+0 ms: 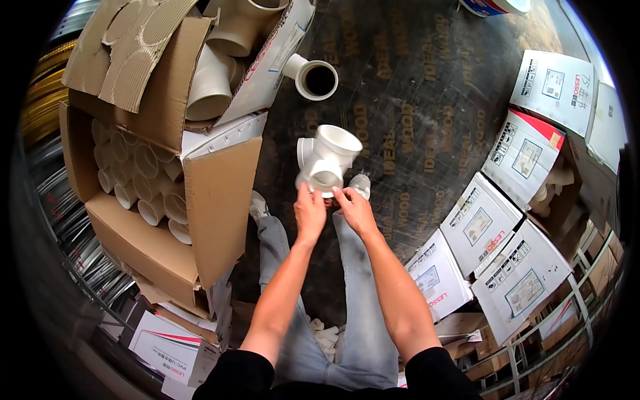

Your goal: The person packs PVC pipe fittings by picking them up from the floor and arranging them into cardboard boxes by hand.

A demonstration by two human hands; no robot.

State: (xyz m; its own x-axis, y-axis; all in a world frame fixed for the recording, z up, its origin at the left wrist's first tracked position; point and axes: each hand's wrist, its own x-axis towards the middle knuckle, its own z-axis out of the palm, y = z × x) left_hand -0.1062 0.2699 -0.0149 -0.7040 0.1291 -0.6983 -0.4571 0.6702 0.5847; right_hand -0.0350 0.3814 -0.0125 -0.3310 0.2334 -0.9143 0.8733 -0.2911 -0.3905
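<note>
A white plastic pipe fitting with several openings is held out in front of me, above the dark floor. My left hand grips its lower rim on the left side. On the right side of the same rim, my right hand has its fingers pressed against the fitting. The fingertips of both hands are close together at the near opening. Beyond the held piece, another white pipe fitting stands on the floor, its round opening facing up.
Open cardboard boxes of white fittings are stacked at the left, beside metal pipes. Several white boxes line the right side, near a metal rack. A bucket stands at the top edge. The dark floor has printed lettering.
</note>
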